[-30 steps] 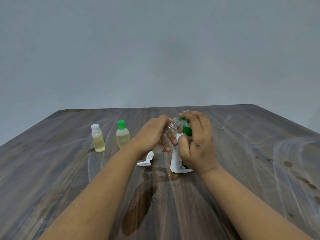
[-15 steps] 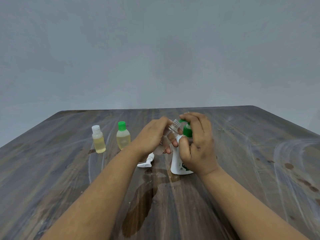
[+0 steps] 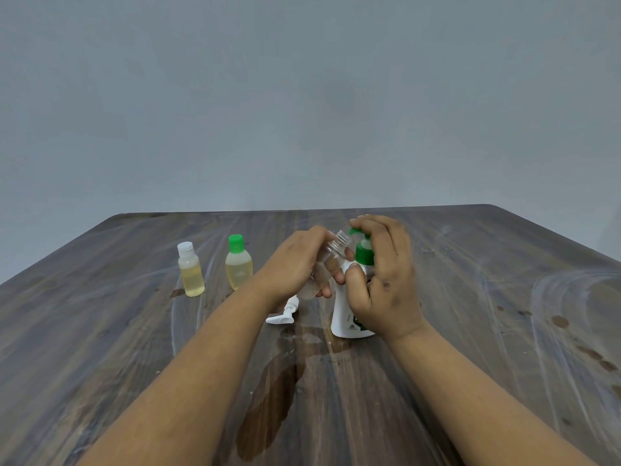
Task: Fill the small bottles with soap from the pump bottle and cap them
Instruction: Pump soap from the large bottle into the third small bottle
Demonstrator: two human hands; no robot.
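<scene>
My left hand (image 3: 292, 264) grips a small clear bottle (image 3: 331, 260), uncapped and tilted, its threaded mouth right under the green nozzle of the pump bottle (image 3: 346, 317). That white pump bottle stands mid-table. My right hand (image 3: 383, 280) wraps over it, fingers on top of the green pump head (image 3: 364, 252), thumb against the bottle's side. Two small bottles with yellowish soap stand at the left: one with a white cap (image 3: 190, 274), one with a green cap (image 3: 238, 262). A white cap (image 3: 284, 312) lies on the table below my left hand.
The dark wooden table (image 3: 504, 331) has a wet dark patch (image 3: 268, 398) in front of the pump bottle, and small dark spots at the right. A plain grey wall stands behind the table's far edge.
Both hands and the bottles hold nearly the same place; the clear bottle's mouth stays at the pump nozzle. The view has shifted slightly.
</scene>
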